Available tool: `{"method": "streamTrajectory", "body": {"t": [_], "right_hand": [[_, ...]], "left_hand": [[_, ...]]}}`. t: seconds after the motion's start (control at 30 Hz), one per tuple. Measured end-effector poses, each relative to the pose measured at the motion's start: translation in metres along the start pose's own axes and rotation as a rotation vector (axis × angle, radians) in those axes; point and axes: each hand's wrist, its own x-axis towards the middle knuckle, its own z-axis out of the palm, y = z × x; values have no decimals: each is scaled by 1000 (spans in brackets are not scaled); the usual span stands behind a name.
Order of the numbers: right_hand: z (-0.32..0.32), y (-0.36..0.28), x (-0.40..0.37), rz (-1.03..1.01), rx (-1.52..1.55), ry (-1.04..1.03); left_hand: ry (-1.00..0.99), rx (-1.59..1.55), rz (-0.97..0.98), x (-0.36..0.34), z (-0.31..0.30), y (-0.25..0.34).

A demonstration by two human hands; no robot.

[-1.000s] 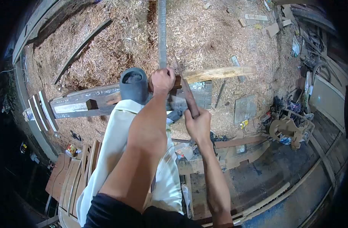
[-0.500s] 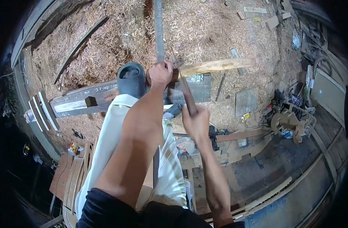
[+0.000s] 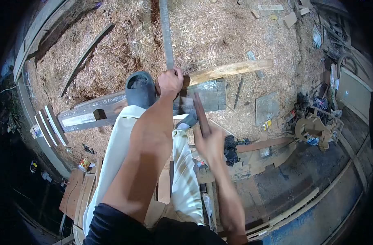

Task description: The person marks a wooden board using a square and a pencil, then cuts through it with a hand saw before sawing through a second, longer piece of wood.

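Observation:
My left hand is closed over the near end of a curved pale piece of wood, pressing it on a dark plank. In my right hand, fingers wrapped, is the brown wooden grip of a saw. The thin saw blade is barely visible beside the curved wood, close to my left hand; motion blurs my right hand. A long grey strip runs away from my left knuckles. My left foot in a dark shoe rests on the plank.
Wood shavings cover the ground. A dark curved strip lies at the left, near several pale curved pieces. A flat grey board and a black bag are at the right. A tin stands lower left.
My right hand has drawn slightly down and back with the saw. My left hand stays on the wood. The whole view has shifted a little.

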Motion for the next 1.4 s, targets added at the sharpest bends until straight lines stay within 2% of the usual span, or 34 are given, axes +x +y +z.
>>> {"method": "streamTrajectory", "body": {"t": [0.07, 0.17, 0.2, 0.27, 0.33, 0.37, 0.43, 0.5, 0.57, 0.67, 0.73, 0.8, 0.87, 0.93, 1.0, 1.13, 1.23, 1.27, 1.33, 1.4], "right_hand": [[-24, 8, -51, 135, 6, -49], [-27, 7, -63, 75, 98, 2], [-20, 4, -47, 129, 83, 6], [20, 24, 12, -45, 17, 73], [52, 18, 69, -30, -22, 81], [52, 14, 69, -38, -8, 74], [31, 7, 48, 61, -1, -33], [8, -2, 4, 31, 11, 7], [-16, -2, -40, 111, -7, -40], [-24, -8, -56, 184, 42, -31], [-4, 5, -9, 139, -108, -58], [38, 7, 60, 21, -103, 12], [43, -7, 79, 86, -11, -28], [33, -2, 54, 109, -3, -35], [18, -9, 18, 33, -13, 29], [-28, -20, -58, 241, -31, -58], [-22, -11, -52, 190, -45, -18], [-10, 2, -33, 59, -26, 6], [11, -6, 18, 59, -92, -3], [30, -8, 54, 113, -8, -45]], "left_hand": [[-5, 9, 1, -7, -1, -2], [21, 2, 11, -1, -5, 4], [31, 3, 22, -1, -3, 4], [19, 13, 32, -5, -3, 3], [15, 9, 30, -6, 1, -1], [15, 2, 30, -2, -1, -2], [1, 0, 5, -5, -7, -1], [31, 20, 31, -1, 3, -3], [3, -1, 3, 0, -2, 2], [9, -16, 8, 0, -2, 0], [55, -51, 22, -3, -2, 1], [23, -60, 12, -3, 4, -2], [-14, -39, -18, 1, 1, -5], [-28, -39, -17, -8, 0, -4], [-13, -45, -18, -1, 0, -3], [-31, -26, -6, -3, -2, 0], [-32, -16, -6, -2, -2, -1], [-29, -20, -5, -3, -2, 0], [-49, -15, -22, -4, -9, 4], [-60, -12, -35, -3, -12, 7]]}}
